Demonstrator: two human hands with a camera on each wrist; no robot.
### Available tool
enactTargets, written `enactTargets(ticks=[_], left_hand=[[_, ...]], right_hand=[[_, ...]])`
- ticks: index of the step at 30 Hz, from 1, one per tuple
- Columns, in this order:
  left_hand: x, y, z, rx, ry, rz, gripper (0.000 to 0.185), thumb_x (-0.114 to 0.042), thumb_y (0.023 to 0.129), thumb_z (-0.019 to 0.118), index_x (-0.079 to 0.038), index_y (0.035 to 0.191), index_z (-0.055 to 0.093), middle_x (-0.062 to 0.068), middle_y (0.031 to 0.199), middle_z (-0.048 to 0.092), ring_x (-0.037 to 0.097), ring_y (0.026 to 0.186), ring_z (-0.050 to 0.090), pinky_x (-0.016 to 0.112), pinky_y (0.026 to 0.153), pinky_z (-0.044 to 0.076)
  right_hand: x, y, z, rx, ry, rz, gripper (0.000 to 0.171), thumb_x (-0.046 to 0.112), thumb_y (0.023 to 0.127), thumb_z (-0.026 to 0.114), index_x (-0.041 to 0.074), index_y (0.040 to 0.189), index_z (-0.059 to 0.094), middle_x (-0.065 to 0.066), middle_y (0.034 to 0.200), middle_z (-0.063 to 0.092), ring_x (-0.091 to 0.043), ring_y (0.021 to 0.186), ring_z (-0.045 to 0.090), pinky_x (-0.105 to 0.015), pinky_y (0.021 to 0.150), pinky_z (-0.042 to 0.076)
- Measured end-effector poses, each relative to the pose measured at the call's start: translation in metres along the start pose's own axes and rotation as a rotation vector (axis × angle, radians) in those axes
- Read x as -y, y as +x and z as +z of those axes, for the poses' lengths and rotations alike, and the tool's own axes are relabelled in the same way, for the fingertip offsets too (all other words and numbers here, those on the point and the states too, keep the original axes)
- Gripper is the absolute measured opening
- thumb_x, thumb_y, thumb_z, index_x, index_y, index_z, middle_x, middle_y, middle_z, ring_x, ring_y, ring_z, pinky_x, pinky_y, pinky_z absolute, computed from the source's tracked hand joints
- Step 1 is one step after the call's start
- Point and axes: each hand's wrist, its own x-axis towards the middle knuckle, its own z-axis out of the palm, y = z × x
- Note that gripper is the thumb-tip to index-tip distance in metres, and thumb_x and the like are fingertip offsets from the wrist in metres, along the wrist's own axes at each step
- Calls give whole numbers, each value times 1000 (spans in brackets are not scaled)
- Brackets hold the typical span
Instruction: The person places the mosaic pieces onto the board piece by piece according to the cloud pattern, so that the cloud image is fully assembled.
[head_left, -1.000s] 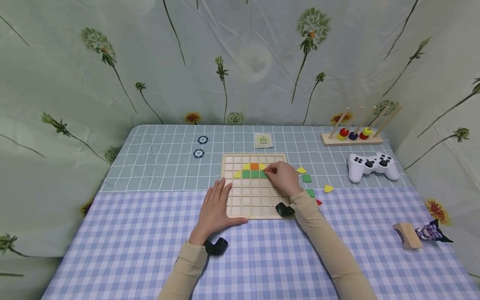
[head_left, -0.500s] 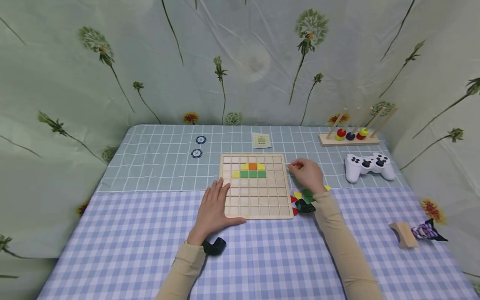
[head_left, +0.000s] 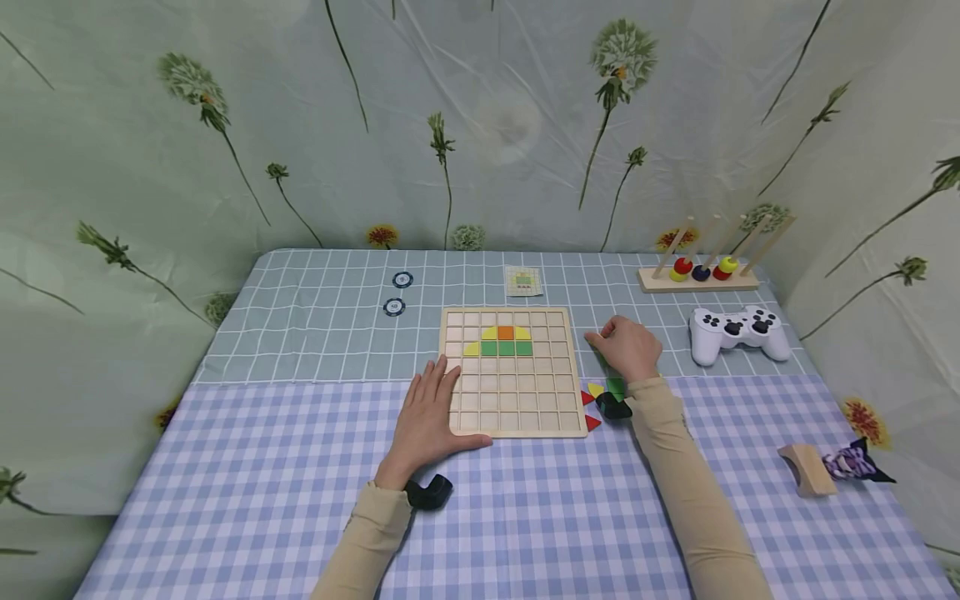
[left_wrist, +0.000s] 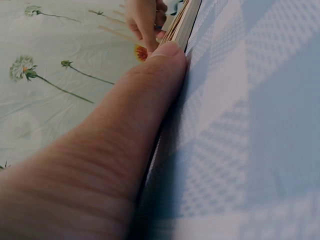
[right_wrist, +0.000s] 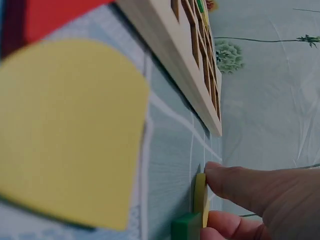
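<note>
A wooden grid board (head_left: 517, 400) lies mid-table with green tiles (head_left: 506, 347), an orange tile (head_left: 506, 332) and yellow curved tiles (head_left: 489, 334) in its upper cells. My left hand (head_left: 427, 417) rests along the board's lower left, fingers straight and thumb spread along the front edge. Right of the board, my right hand (head_left: 630, 346) pinches a yellow tile (right_wrist: 200, 197) between thumb and fingers, low at the tabletop. Next to it in the right wrist view is a green tile (right_wrist: 186, 227). Closer to the camera are another yellow tile (right_wrist: 75, 132) and a red tile (right_wrist: 55, 17).
Red triangles (head_left: 592, 423) lie by the board's right edge. Behind it is a patterned card (head_left: 523, 281); two round chips (head_left: 394, 307) are at the back left. A peg stand (head_left: 697, 283), game controller (head_left: 738, 333), arched wooden block (head_left: 810, 471) and purple wrapped item (head_left: 857, 461) stand right.
My right hand has left the green row on the board and moved right, off the board, to the loose tiles. My left hand has stayed at the board's edge.
</note>
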Motion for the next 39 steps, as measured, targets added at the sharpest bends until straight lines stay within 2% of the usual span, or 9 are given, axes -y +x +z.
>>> enactTargets(ticks=[6,10,14,18,24,28,35,39], left_hand=[[1,0,1,-7,-2,4,115,-76,63,66,-7,148,31,15,155,17,29,142,9,41,114,5],[2,0,2,-2,2,4,115,-77,63,65,-8,148,30,14,156,15,28,143,8,40,114,4],[1,1,2,1,0,4,115,-77,63,65,-8,148,30,14,156,15,28,143,8,40,114,4],[1,0,2,7,-9,-3,115,-77,63,65,-9,148,30,14,156,15,27,143,7,39,114,4],[1,0,2,8,-5,-4,115,-78,63,64,-9,149,29,14,156,15,27,143,7,40,114,4],[1,0,2,4,-4,-2,115,-77,63,65,-9,148,30,14,156,15,27,143,7,40,114,5],[2,-1,2,0,-5,0,115,-77,63,65,-9,148,29,14,156,15,28,143,7,40,114,5],[1,-1,2,-3,-3,0,114,-77,63,65,-8,148,30,14,156,16,28,143,8,40,114,5]], right_hand=[[0,0,0,16,24,15,32,35,83,72,5,93,67,-10,79,64,-26,67,56,-38,53,39],[-2,0,0,6,76,66,33,30,82,74,2,99,68,-10,84,65,-26,73,57,-37,58,40],[-4,0,0,-15,84,108,35,29,81,76,1,101,70,-11,86,67,-27,75,57,-38,62,40],[-6,1,1,-11,101,100,33,28,80,77,2,100,71,-10,87,67,-27,77,58,-39,63,40],[-6,2,1,27,179,52,27,23,81,75,6,100,65,-11,88,66,-28,77,57,-37,60,38],[0,0,3,-1,217,4,21,19,82,73,7,98,65,-11,87,66,-28,75,57,-35,57,38],[20,-5,10,-56,368,-115,19,16,82,74,1,93,69,-13,86,65,-25,69,54,-31,55,37],[31,-7,16,-6,413,-203,16,14,80,76,3,85,68,-11,82,64,-24,66,51,-32,56,38]])
